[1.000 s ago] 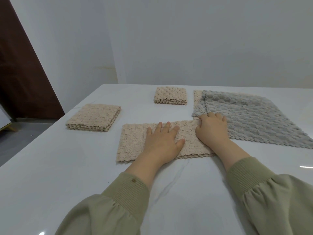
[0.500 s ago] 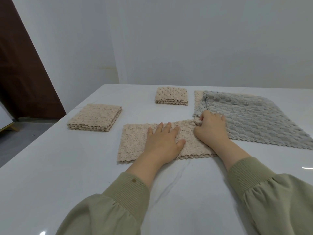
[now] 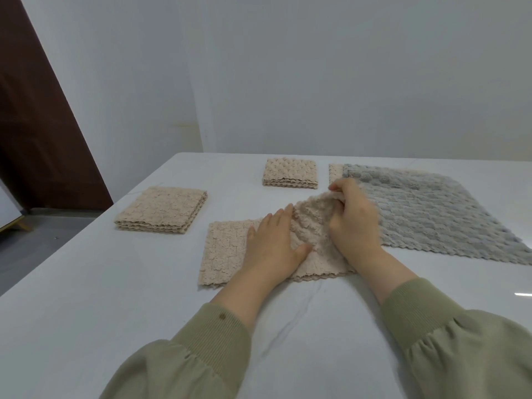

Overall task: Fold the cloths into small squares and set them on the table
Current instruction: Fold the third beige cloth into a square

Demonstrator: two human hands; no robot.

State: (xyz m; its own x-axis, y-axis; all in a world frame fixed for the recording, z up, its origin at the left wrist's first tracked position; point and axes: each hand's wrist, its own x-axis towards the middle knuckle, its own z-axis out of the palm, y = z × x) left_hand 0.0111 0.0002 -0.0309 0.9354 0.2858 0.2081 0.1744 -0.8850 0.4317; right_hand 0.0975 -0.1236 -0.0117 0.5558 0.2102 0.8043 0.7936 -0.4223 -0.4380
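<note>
From the head camera, the half-folded beige cloth [image 3: 230,249] lies as a long strip on the white table [image 3: 115,312], directly in front of you and between your two forearms. Your left hand [image 3: 273,243] rests flat on its middle with the fingers straight and together, pinning it down. Your right hand [image 3: 354,220] has its fingers curled round the strip's right end, pinching it and holding it raised off the table so that the end bunches upward.

Expect this cloth to be light, soft and limp. It sags wherever you don't support it, and it has no stiffness to hold a crease, so you'll likely need to press each fold flat. The knobbly pile looks grippy rather than slippery, though the glossy tabletop may let the whole strip slide if your left hand lifts. Take it at the corners of the raised end, not mid-edge, so that the scalloped edges can meet squarely over the left half.

It looks pale beige, thick and bubble-textured, with a wavy hem along the near side.

Just right of your right hand a larger grey cloth [image 3: 431,214] lies spread open, with a beige layer [image 3: 335,172] showing under its far-left edge. Two finished pieces sit well apart from your work: the near folded square [image 3: 161,210] on the left and the far folded square [image 3: 290,172] beyond your hands.
</note>
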